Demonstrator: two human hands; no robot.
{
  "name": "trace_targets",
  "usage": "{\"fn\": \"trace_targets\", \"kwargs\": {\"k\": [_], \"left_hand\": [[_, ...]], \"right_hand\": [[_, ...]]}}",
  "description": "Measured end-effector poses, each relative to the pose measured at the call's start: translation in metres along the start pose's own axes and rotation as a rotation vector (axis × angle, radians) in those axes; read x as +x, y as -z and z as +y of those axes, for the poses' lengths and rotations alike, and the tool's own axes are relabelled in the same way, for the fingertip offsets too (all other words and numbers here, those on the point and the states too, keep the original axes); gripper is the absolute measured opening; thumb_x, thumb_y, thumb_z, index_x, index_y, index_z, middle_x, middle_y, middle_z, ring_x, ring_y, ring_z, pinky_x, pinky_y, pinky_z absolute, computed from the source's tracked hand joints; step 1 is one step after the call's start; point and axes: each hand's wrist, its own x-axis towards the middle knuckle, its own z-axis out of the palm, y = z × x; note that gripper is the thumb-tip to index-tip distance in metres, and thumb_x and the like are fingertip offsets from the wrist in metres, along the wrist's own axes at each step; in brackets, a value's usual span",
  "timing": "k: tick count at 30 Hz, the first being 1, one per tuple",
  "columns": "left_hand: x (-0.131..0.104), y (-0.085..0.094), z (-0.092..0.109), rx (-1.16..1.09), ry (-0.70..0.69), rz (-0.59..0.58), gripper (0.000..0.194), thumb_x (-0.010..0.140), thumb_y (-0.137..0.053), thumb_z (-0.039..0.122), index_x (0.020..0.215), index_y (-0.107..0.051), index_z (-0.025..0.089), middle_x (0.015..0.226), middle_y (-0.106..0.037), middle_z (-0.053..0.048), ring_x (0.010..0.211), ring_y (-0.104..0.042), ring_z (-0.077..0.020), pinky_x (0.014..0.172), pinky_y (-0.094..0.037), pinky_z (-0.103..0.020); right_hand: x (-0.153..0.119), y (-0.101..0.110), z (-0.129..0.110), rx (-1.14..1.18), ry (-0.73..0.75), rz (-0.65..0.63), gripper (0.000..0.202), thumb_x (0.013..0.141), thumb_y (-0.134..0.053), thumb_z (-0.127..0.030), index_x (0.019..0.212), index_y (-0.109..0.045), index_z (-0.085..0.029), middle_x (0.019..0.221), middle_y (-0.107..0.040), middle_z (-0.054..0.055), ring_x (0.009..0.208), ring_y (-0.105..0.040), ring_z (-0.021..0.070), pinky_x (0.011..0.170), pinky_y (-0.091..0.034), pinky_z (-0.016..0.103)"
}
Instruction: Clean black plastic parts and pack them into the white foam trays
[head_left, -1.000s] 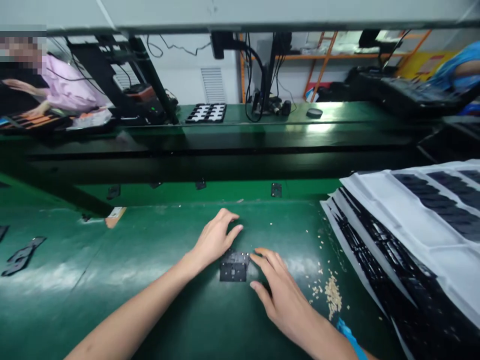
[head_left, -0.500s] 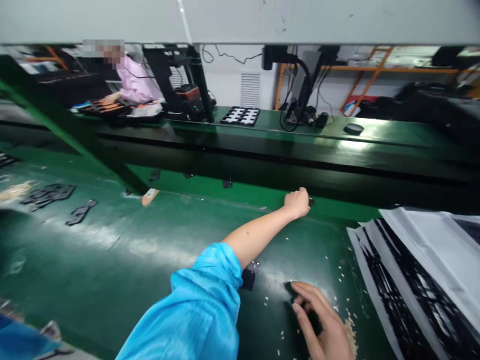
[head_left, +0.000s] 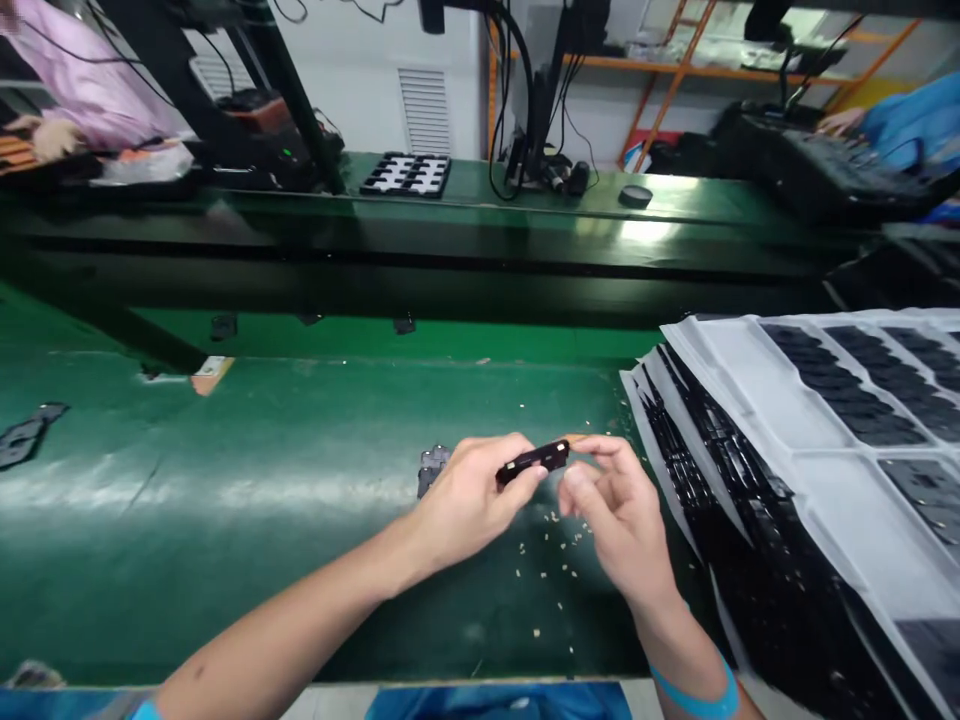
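Observation:
My left hand [head_left: 480, 490] grips a thin black plastic part [head_left: 534, 462] edge-on between thumb and fingers, above the green table. The part has small shiny spots along its edge, and a thin orange strip [head_left: 576, 438] sticks out at its right end. My right hand [head_left: 611, 500] is at that end, its index fingertip by the strip and its thumb and other fingers curled in. Whatever lies between those fingers is too small to make out. Another dark part [head_left: 433, 468] rests on the table, partly behind my left hand.
Small pale bits [head_left: 544, 575] lie scattered on the table. At right stand stacked white trays [head_left: 814, 500] holding black parts. A black part [head_left: 30, 435] lies far left. A green post [head_left: 112, 310] slants down at left, and a dark raised ledge [head_left: 420, 270] crosses behind.
My left hand has come back from the far side of the table, now with the black part in it. My right hand has moved up to meet it. The view has shifted right and downward.

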Motion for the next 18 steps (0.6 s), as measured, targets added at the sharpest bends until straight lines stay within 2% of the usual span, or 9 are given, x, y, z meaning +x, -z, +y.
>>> {"fn": "trace_targets", "kwargs": {"k": [2,4,6,11,18], "left_hand": [[-0.014,-0.005,0.002,0.033,-0.033,0.005,0.022,0.104,-0.055,0.024,0.084,-0.059,0.019,0.068,-0.055,0.005,0.058,-0.044,-0.0098,0.06,-0.033,-0.024],[-0.024,-0.01,0.002,0.041,-0.049,0.009,0.017,0.105,-0.053,0.023,0.089,-0.058,0.019,0.071,-0.058,0.004,0.059,-0.046,-0.0101,0.06,-0.034,-0.025],[-0.033,-0.014,0.003,0.046,-0.063,0.024,0.016,0.106,-0.052,0.023,0.092,-0.056,0.02,0.074,-0.06,0.003,0.059,-0.047,-0.0107,0.059,-0.034,-0.025],[-0.043,-0.02,0.009,0.112,-0.09,0.024,0.016,0.107,-0.048,0.021,0.091,-0.048,0.022,0.073,-0.056,0.004,0.058,-0.045,-0.0121,0.058,-0.032,-0.027],[-0.047,-0.029,0.017,0.146,-0.098,0.013,0.023,0.106,-0.046,0.02,0.085,-0.038,0.025,0.064,-0.041,0.008,0.052,-0.035,-0.0115,0.052,-0.024,-0.027]], "right_hand": [[-0.006,-0.006,0.0,0.035,-0.017,-0.017,0.022,0.1,-0.07,-0.033,0.118,-0.062,-0.024,0.103,-0.074,0.003,0.055,-0.058,0.0077,0.051,-0.05,0.023],[-0.013,-0.008,0.002,0.026,-0.021,-0.04,0.021,0.101,-0.068,-0.033,0.119,-0.067,-0.022,0.089,-0.071,0.001,0.053,-0.056,0.0081,0.051,-0.049,0.023],[-0.019,-0.008,0.006,0.02,-0.01,-0.046,0.016,0.103,-0.067,-0.031,0.112,-0.074,-0.021,0.082,-0.068,0.0,0.054,-0.056,0.0084,0.053,-0.048,0.023],[-0.028,-0.002,0.013,0.068,0.017,-0.053,0.013,0.102,-0.068,-0.028,0.106,-0.08,-0.024,0.1,-0.072,0.003,0.054,-0.054,0.0064,0.052,-0.045,0.024],[-0.032,-0.001,0.013,0.084,0.02,-0.032,0.012,0.099,-0.071,-0.026,0.093,-0.08,-0.022,0.09,-0.072,0.003,0.049,-0.045,0.0057,0.044,-0.036,0.022]]}}
